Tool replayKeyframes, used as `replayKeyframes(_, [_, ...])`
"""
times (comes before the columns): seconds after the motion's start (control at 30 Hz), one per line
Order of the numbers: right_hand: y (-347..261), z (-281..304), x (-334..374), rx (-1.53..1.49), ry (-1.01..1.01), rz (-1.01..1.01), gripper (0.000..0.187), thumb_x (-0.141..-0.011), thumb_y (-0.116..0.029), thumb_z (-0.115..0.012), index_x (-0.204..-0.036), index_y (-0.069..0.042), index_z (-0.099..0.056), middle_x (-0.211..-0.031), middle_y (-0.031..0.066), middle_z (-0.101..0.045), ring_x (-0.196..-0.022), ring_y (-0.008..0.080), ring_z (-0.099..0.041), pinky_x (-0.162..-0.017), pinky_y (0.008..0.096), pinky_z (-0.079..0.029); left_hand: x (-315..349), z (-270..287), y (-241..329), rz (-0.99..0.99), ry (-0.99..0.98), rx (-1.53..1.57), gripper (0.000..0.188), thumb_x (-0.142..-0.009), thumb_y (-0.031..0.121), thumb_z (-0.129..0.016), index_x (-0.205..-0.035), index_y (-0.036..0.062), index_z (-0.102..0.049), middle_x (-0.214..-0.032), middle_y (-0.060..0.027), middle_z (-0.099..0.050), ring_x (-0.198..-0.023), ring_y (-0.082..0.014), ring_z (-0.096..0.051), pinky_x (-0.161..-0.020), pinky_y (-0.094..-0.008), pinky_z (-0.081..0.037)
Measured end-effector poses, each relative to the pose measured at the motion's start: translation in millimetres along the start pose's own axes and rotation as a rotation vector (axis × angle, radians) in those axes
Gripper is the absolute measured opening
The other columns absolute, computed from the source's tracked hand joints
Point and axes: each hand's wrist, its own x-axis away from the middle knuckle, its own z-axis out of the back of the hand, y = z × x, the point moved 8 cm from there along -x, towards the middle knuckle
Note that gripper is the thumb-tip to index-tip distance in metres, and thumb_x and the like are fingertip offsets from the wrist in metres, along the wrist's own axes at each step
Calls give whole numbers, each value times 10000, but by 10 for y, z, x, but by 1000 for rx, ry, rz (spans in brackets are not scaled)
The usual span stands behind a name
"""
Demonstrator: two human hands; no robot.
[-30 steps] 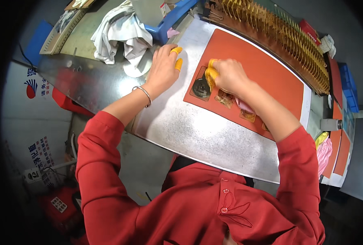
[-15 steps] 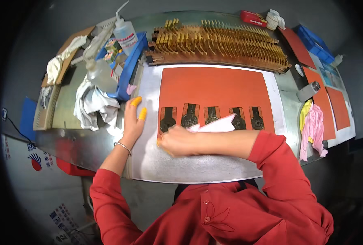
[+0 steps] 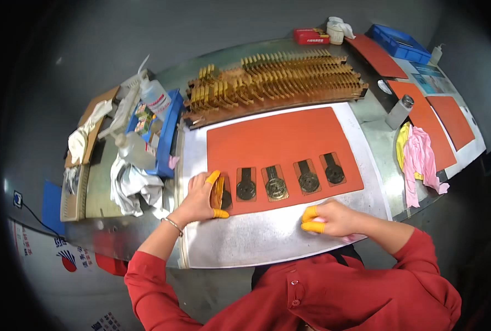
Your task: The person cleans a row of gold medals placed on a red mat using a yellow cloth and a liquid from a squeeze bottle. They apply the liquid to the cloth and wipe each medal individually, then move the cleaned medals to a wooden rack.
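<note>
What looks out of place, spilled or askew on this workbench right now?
I can make out no spill or damage. At the far right, the crumpled pink cloth lies partly over a yellow one and trails to the workbench's edge; that looks untidy beside the orderly row of dark-faced plates.

Red sleeves (image 3: 158, 288); silver bangle (image 3: 174, 224)

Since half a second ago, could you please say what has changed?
The left hand moved right to the orange rectangular mat, its yellow-capped fingers at the leftmost flat dark-and-copper plate. The right hand moved rightward over the white sheet, still holding the crumpled pink cloth. The other four plates stayed on the mat.
</note>
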Motion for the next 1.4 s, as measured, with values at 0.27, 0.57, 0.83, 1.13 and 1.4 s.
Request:
replayKeyframes(0.27, [763,1221,528,-344,558,-153,71,-846,-83,-600,-824,-18,-581,-662,4,-545,-582,67,-498,-518,218,-399,100,64,164,80,27,133,970,-528,320,-854,-1295,27,-338,-1188,-190,-363,-1083,-358,-409,-983,-407,-341])
replayKeyframes(0.57, [1936,2014,750,-429,1045,-70,64,-868,-77,-565,-831,-25,-561,-611,-2,-490,-466,48,-404,-405,190,-294,-1324,1598,-132,92,317,-116,784,-630,335,-753,-1256,-12,-434,-1118,-182,-526,-1086,-325,-507,-919,-381,-403])
replayKeyframes(0.83, [2037,1975,780,-532,968,-109,50,-870,-71,-579,-862,-26,-558,-601,-1,-481,-449,55,-405,-389,189,-304,-2931,1560,-995,392,21,-537,780,-660,390,-697,-1293,17,-436,-1229,-165,-497,-1168,-293,-451,-992,-383,-329])
replayKeyframes(1.13, [2004,1982,792,-553,958,-122,65,-871,-81,-592,-875,-30,-553,-614,-1,-486,-443,54,-394,-390,191,-312,-3290,1188,-1129,357,-325,-615,710,-670,161,-623,-1328,23,-393,-1318,-147,-435,-1253,-318,-342,-1050,-416,-281])
replayKeyframes(1.4, [1979,1965,728,-497,953,-115,59,-879,-83,-569,-873,-26,-554,-626,0,-490,-443,56,-394,-396,188,-302,-2927,1675,-851,294,26,-537,586,-775,87,-602,-1309,-20,-385,-1316,-195,-441,-1186,-319,-460,-986,-367,-387])
